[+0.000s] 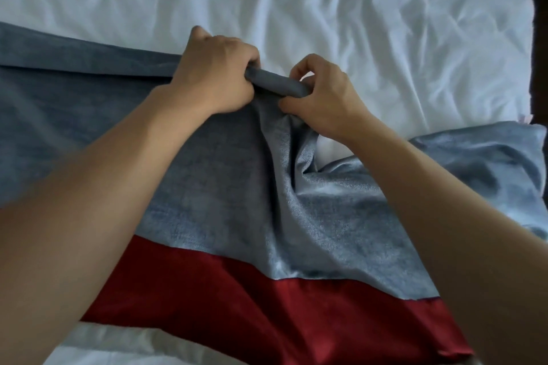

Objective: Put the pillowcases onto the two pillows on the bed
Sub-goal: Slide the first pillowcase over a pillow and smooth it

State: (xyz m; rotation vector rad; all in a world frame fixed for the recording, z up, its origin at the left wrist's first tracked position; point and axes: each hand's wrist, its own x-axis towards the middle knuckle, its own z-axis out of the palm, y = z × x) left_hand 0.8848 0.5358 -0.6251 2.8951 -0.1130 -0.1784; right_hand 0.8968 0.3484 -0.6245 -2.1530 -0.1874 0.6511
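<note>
I am gripping the far edge of the blue-grey pillowcase (225, 175) with both hands: my left hand (215, 74) is curling tight round a bunched roll of its hem, and my right hand (321, 95) is pinching the same roll just beside it. The case is lying straight ahead of me on the bed (385, 24), its long axis running left to right, both hands equally near. A red cloth (237, 302) is showing beneath its near edge. I cannot tell where the opening is, nor whether a pillow is inside; my fingertips are hidden.

Blue pillowcase (225, 175) on white bed (355, 9)
</note>
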